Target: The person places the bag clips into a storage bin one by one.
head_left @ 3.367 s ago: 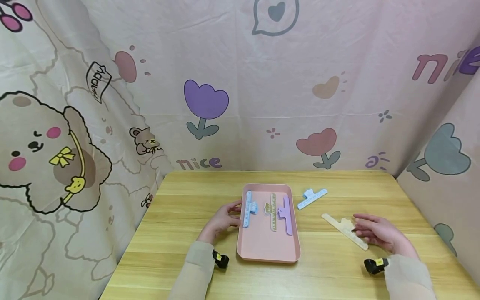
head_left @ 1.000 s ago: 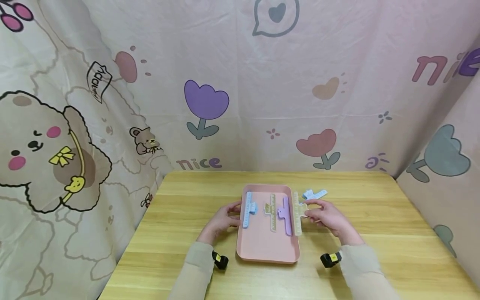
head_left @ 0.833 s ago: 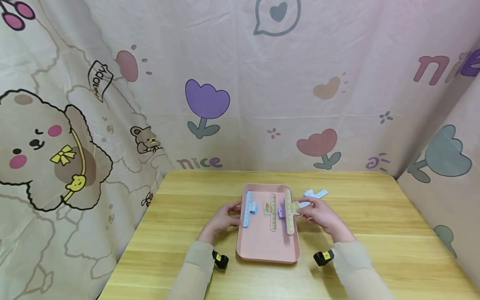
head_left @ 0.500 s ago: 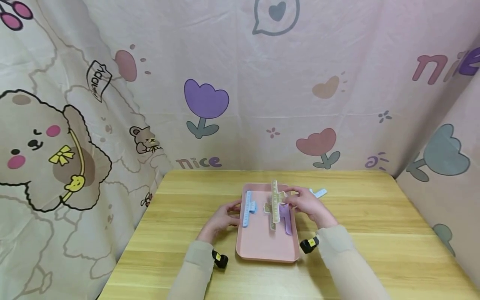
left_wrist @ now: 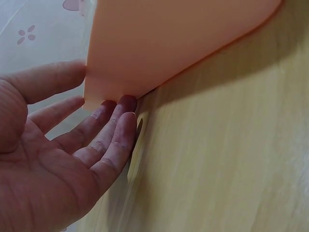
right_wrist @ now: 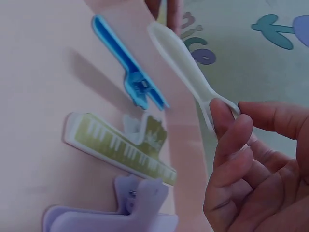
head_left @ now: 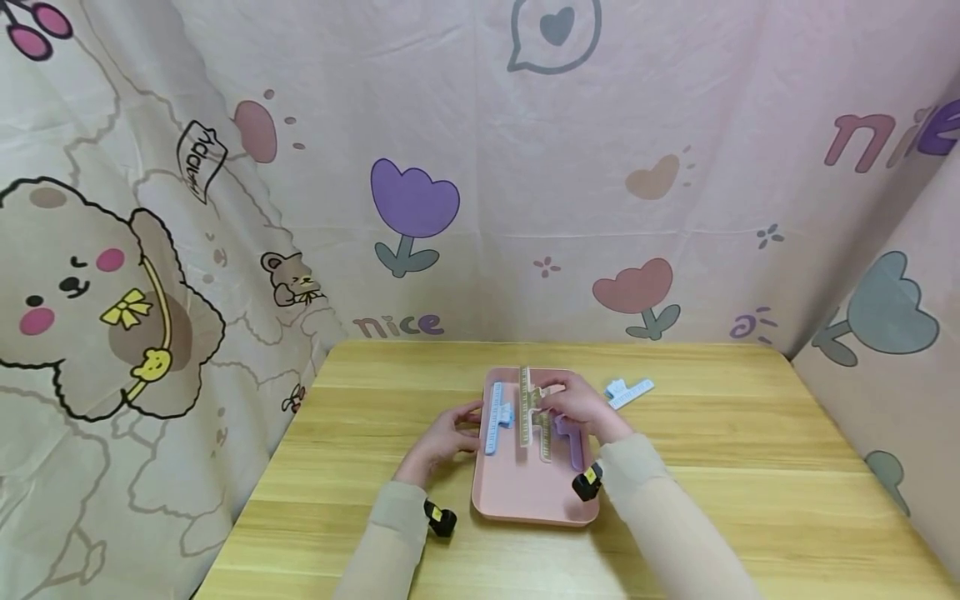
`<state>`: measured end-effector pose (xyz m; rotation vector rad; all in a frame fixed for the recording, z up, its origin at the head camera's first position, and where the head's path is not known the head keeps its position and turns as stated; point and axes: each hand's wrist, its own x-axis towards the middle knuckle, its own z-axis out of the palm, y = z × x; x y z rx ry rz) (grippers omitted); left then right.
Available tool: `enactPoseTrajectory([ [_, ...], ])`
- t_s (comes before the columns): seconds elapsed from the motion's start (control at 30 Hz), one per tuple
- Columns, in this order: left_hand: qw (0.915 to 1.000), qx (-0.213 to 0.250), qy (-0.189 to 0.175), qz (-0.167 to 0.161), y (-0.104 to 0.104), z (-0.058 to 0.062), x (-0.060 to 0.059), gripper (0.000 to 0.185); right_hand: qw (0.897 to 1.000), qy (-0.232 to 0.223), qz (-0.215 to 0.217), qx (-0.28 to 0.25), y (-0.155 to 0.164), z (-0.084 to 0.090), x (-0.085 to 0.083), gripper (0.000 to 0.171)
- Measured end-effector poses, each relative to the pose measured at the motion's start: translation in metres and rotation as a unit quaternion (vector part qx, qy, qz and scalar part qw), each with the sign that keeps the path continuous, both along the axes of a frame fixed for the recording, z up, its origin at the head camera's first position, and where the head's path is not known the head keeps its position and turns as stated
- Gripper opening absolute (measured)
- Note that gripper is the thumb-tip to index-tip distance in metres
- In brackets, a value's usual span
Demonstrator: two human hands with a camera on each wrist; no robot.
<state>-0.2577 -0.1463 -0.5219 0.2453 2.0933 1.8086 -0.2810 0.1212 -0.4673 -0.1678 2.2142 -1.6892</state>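
Head view: a pink tray (head_left: 525, 500) sits at the centre of the frame on the wooden tabletop (head_left: 750, 500).
Right hand (head_left: 573, 404): over the tray's upper half, fingers (right_wrist: 231, 140) pinched on the handle of a cream clip (head_left: 525, 404), which stands on edge above the tray.
Cream clip's place: between the blue clip (head_left: 495, 417) to its left and the olive clip (head_left: 545, 433) to its right; whether it touches the tray floor cannot be told.
Left hand (head_left: 442, 437): fingers (left_wrist: 108, 128) straight and apart, their tips against the tray's left edge.
Tray contents: blue clip, olive clip and a purple clip (head_left: 573, 442), lying side by side.
Outside the tray: a light blue clip (head_left: 628, 392) on the tabletop, right of centre.
Background: cartoon-print cloth (head_left: 225, 208) fills the upper frame.
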Motion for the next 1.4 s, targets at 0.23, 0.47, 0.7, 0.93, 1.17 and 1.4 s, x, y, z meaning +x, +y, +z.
enactPoseTrajectory([
  [0.23, 1.0000, -0.004, 0.001, 0.001, 0.000, 0.000, 0.000, 0.080, 0.999, 0.010, -0.038, 0.014, -0.011, -0.005, 0.000, 0.035],
  [0.47, 1.0000, -0.003, 0.002, -0.001, 0.000, 0.000, 0.001, 0.080, 0.997, 0.025, -0.075, 0.020, -0.021, -0.012, -0.003, 0.031],
  [0.7, 1.0000, -0.005, 0.003, -0.005, 0.000, 0.000, 0.002, 0.079, 0.996, 0.011, -0.081, 0.041, -0.022, -0.016, -0.005, 0.030],
  [0.93, 0.9999, -0.010, 0.005, 0.001, 0.001, 0.002, 0.002, 0.079, 0.998, -0.009, -0.055, 0.017, -0.019, -0.014, -0.003, 0.038],
  [1.17, 0.9999, -0.012, 0.002, 0.004, 0.001, 0.001, 0.001, 0.078, 0.999, -0.010, 0.022, -0.031, -0.002, -0.007, 0.004, 0.040],
  [1.4, 0.9999, -0.014, 0.001, 0.005, 0.001, 0.002, 0.001, 0.078, 0.999, -0.007, 0.028, -0.041, 0.025, -0.002, 0.016, 0.045],
])
